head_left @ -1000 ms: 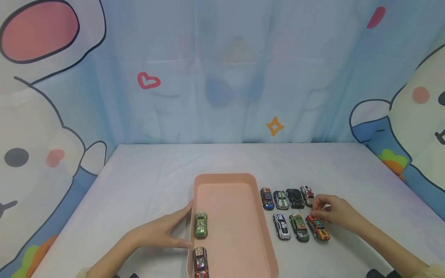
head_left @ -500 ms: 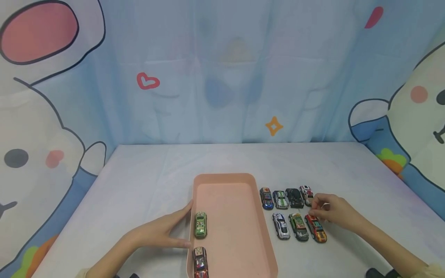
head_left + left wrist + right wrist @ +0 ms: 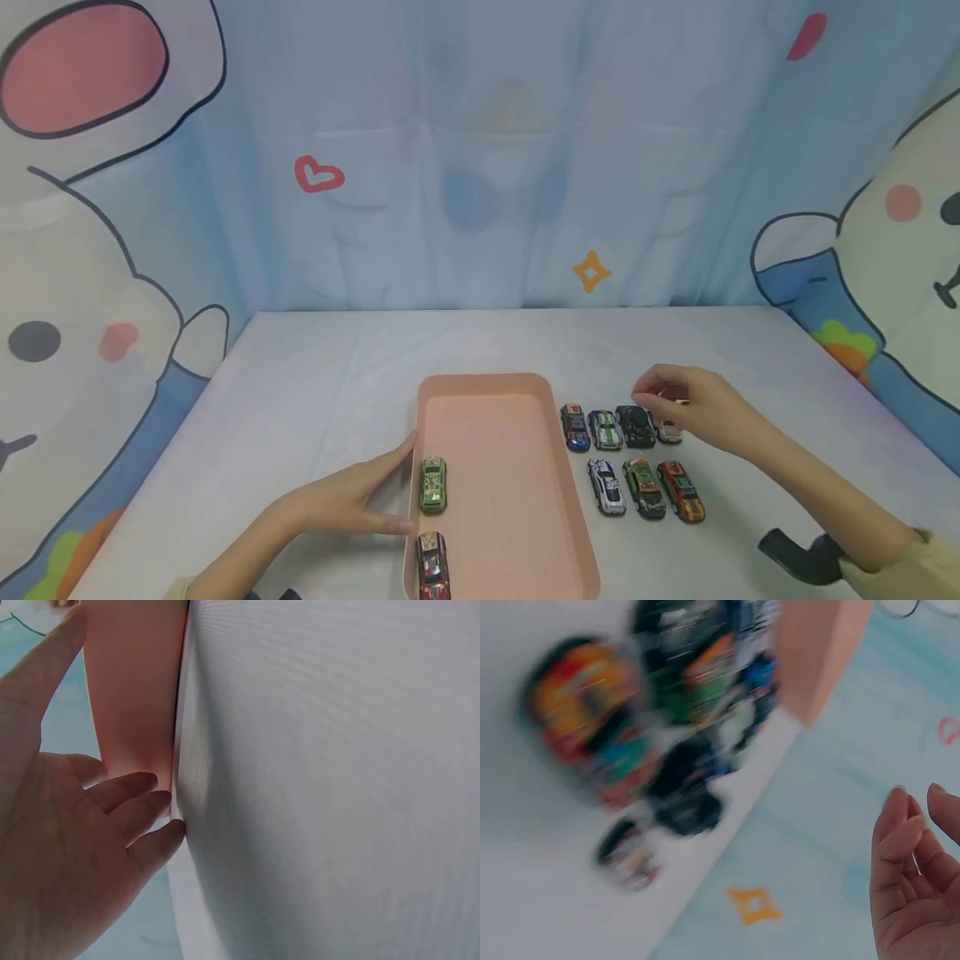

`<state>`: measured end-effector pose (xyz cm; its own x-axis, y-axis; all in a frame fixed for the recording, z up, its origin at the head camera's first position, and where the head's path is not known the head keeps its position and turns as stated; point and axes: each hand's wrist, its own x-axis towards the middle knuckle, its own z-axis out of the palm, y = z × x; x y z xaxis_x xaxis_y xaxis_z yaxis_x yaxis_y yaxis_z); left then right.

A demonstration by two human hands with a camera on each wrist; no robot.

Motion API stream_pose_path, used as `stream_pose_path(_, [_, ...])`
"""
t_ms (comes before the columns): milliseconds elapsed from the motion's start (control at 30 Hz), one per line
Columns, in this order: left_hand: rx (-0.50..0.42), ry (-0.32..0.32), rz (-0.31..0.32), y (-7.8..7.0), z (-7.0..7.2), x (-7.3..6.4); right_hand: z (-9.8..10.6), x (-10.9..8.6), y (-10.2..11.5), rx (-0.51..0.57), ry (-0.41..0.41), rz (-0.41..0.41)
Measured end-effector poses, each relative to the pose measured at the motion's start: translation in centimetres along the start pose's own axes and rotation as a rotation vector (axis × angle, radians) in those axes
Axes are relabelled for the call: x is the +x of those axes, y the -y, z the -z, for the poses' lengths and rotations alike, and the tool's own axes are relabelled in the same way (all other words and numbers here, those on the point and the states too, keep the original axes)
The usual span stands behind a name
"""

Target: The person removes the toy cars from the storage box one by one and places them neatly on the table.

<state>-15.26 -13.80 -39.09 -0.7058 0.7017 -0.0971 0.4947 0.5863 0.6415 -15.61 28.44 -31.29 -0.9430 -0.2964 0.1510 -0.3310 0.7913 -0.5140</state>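
Observation:
My left hand (image 3: 341, 504) rests against the left rim of a pink tray (image 3: 517, 475), thumb and fingers spread. In the left wrist view its fingertips touch the tray's side wall (image 3: 135, 690). On the right, my right hand (image 3: 697, 404) hovers over the back row of toy cars, holding nothing. A gap shows between thumb and fingers in the right wrist view. It partly covers a white-and-red toy car (image 3: 669, 432) and is close to a black toy car (image 3: 636, 427). A red-and-yellow toy car (image 3: 681, 492) stands in the front row.
Inside the tray, a green toy car (image 3: 432, 485) and a dark red toy car (image 3: 432, 567) line the left side. Right of it stand a blue car (image 3: 575, 428), a white-green car (image 3: 605, 431), a silver car (image 3: 606, 487) and a dark green car (image 3: 645, 490).
My right hand has left the red-and-yellow car, which it shifted slightly, and moved up and back over the back row. The left hand and tray have stayed put.

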Motion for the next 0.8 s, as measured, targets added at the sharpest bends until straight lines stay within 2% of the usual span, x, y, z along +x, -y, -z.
stream_pose_path(100, [0.001, 0.001, 0.001, 0.1, 0.0, 0.0, -0.8, 1.4, 3.3, 0.034, 0.057, 0.115])
stream_pose_path(233, [0.007, -0.004, 0.0, 0.1, 0.1, 0.1, -2.9, 2.9, 7.5, 0.085, 0.175, 0.273])
stream_pose_path(333, [0.004, -0.002, 0.005, 0.1, 0.2, 0.3, -4.8, 3.5, 10.5, 0.113, 0.275, 0.349])
stream_pose_path(433, [-0.003, 0.006, 0.013, 0.2, 0.2, 0.4, -7.0, 3.9, 12.9, 0.081, 0.374, 0.406])
stream_pose_path(633, [-0.019, 0.008, -0.018, 0.3, 0.1, 0.4, -11.2, 4.0, 14.9, -0.057, 0.563, 0.488])
stream_pose_path(800, [-0.013, 0.001, -0.032, 0.4, 0.2, 0.3, -13.3, 3.8, 15.3, -0.162, 0.677, 0.536])
